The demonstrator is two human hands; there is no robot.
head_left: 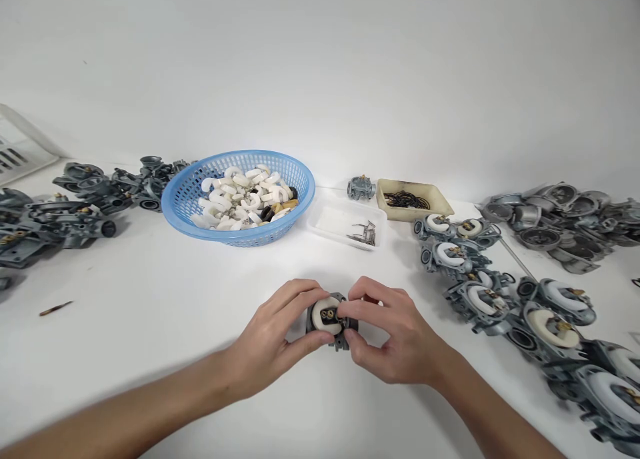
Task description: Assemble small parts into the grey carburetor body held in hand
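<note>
A grey metal carburetor body (340,341) rests on the white table in front of me, its open float side facing up. A white C-shaped float (324,318) sits in it, around brass jets in the middle. My left hand (275,326) grips the carburetor from the left, fingers behind and thumb in front. From the right, my right hand (393,329) is closed at the float's hinge side, index finger and thumb close together on the carburetor. Whether a small part such as a pin lies between those fingertips is hidden.
Behind stand a blue basket (173,209) of floats, a clear tray (325,220) with thin metal pins and a yellowish tray (443,209) of dark rings. Carburetors with floats (483,299) line the right, beside metal bowls (540,239). More carburetors (65,222) and a small screwdriver-like tool (56,308) lie left.
</note>
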